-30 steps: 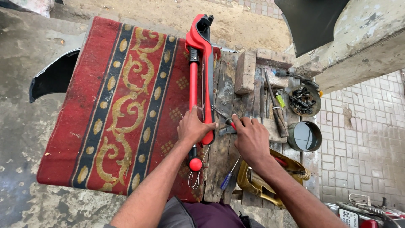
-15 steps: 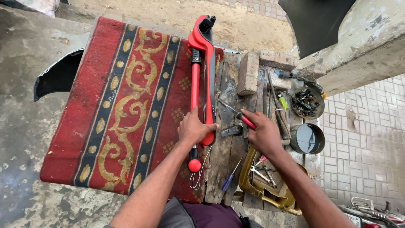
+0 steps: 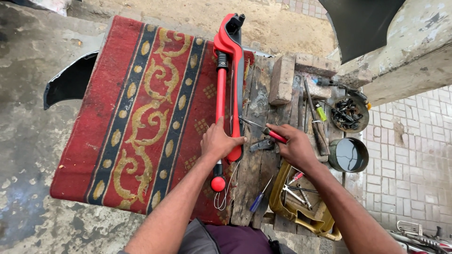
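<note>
Red and black scooter frame (image 3: 229,84) lies lengthwise on the patterned red rug (image 3: 136,117), folded stem running from 12 o'clock down to a red grip end at 6 o'clock, right edge of the frame along the rug's border with the wooden planks (image 3: 256,141). Left hand (image 3: 217,141) presses flat on the lower stem, fingers wrapped loosely over the black deck edge; it pins rather than clenches. Right hand (image 3: 294,146), at 3 o'clock of the left, is closed around the red handle of a screwdriver (image 3: 263,130), whose metal shaft points toward 10 o'clock at the deck edge; tip contact cannot be confirmed. Judgement: step in hand is working a fastener or seam on the deck side. To do it well, keep the left palm bearing straight down so the frame does not roll, line the shaft with the fastener before turning, avoid levering against plastic. Outward: brick (image 3: 282,80) at 1 o'clock, yellow tray (image 3: 282,188) of tools at 5 o'clock, round tin (image 3: 349,155) of dark liquid at 3 o'clock.
</note>
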